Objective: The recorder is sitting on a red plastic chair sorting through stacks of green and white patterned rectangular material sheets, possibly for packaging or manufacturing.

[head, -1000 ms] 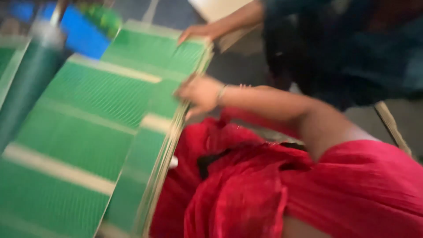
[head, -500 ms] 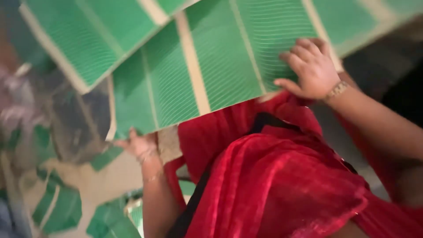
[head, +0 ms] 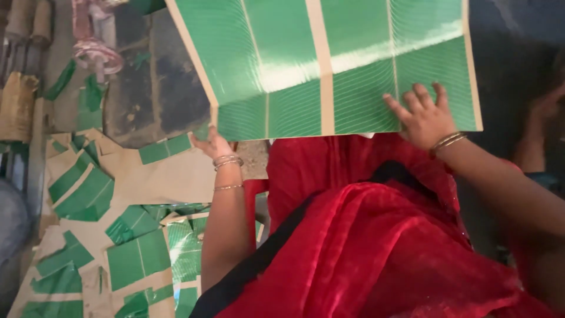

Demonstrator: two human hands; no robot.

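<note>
A large glossy sheet (head: pixel 329 65) printed with green ribbed panels and tan borders fills the top middle of the view. My left hand (head: pixel 213 144) grips its lower left corner from below, bangles on the wrist. My right hand (head: pixel 425 118) lies flat on the sheet's lower right part, fingers spread, a bangle at the wrist. Below both arms spreads my red garment (head: pixel 365 235) with a black trim.
Green and tan offcuts (head: pixel 88 194) lie scattered over brown paper on the floor at the left. A dark slab (head: pixel 147 88) and a reddish metal fitting (head: pixel 94 41) sit at the upper left. Another person's hand (head: pixel 547 109) shows at the right edge.
The view has swung over the sheet. My left hand has risen from the floor scraps to the sheet's lower left corner. My right hand stays pressed on the sheet.
</note>
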